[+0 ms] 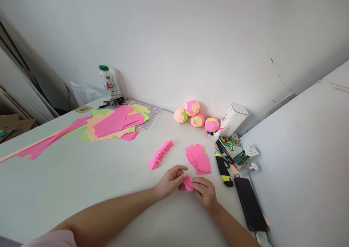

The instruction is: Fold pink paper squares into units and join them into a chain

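Observation:
Near the front middle of the table, a small folded pink paper [188, 183] is held between both hands. My left hand [173, 179] pinches its left side, with the index finger raised above it. The fingers of my right hand [204, 191] grip its right edge. Just beyond my hands lies a stack of flat pink paper pieces [199, 159], with a bit of green showing at its edges. To the left of that stack, a slanting row of folded pink pieces [160, 155] rests on the table.
Colourful paper balls [192, 107] stand by the wall. Pink, orange and green sheets [114, 123] lie at the back left beside a white bottle [109, 83]. On the right are a black-and-yellow cutter [224, 170], a black phone [251, 203] and a white container [233, 119].

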Motion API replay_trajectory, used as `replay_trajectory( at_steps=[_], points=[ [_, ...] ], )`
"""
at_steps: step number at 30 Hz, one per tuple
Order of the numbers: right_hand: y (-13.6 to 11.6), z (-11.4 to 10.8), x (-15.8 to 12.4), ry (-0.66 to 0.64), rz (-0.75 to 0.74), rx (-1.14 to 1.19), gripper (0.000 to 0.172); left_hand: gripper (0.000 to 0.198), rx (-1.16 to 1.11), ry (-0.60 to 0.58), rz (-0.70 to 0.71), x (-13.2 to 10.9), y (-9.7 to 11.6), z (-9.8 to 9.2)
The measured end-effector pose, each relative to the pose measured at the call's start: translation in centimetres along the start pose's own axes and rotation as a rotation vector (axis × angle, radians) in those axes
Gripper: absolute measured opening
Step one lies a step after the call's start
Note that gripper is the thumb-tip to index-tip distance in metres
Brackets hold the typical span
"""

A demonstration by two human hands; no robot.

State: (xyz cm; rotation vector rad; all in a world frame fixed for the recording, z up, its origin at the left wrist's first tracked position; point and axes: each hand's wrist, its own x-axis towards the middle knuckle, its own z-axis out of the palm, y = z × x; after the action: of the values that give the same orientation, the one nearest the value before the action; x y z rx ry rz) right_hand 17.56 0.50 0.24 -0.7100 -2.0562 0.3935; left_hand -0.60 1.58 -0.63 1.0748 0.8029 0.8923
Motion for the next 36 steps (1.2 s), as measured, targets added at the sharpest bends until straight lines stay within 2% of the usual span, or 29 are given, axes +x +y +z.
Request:
replay_trajectory(
  at_steps=[4, 8, 13, 16, 20, 22, 25, 30, 36],
  points=[
    [0.10, -0.08, 0.12, -0.005, 0.004, 0.000, 0.027, 0.040, 0.083, -0.083, -0.020, -0.18, 0.32, 0.09],
    [0.11, -0.17, 0.29, -0.035, 0.068, 0.079, 0.023, 0.037, 0.181, -0.097, 0.012, -0.33, 0.30, 0.22],
    [0.14, -0.09, 0.48, -0.036, 0.322, 0.166, 0.011, 0.036, 0.305, -0.129, 0.029, -0.47, 0.03, 0.04],
    [0.12, -0.03, 0.61, -0.050, 0.474, 0.231, 0.013, 0.037, 0.431, -0.135, 0.066, -0.56, 0.11, -0.06],
    [0.00, -0.13, 0.68, -0.083, 0.573, 0.320, 0.019, 0.038, 0.550, -0.131, 0.157, -0.63, 0.32, -0.07],
    [-0.04, -0.18, 0.67, -0.099, 0.626, 0.373, 0.018, 0.038, 0.548, -0.129, 0.176, -0.64, 0.30, -0.06],
    [-0.03, -0.20, 0.62, -0.118, 0.698, 0.412, 0.020, 0.036, 0.443, -0.113, 0.126, -0.56, 0.06, -0.02],
    [-0.15, -0.02, 0.62, -0.117, 0.694, 0.359, 0.021, 0.034, 0.206, -0.032, 0.018, -0.25, -0.42, 0.07],
    [-0.44, 0.15, 0.91, -0.077, 0.621, 0.320, 0.021, 0.032, 0.356, -0.073, 0.079, -0.35, -0.29, 0.10]
  ],
)
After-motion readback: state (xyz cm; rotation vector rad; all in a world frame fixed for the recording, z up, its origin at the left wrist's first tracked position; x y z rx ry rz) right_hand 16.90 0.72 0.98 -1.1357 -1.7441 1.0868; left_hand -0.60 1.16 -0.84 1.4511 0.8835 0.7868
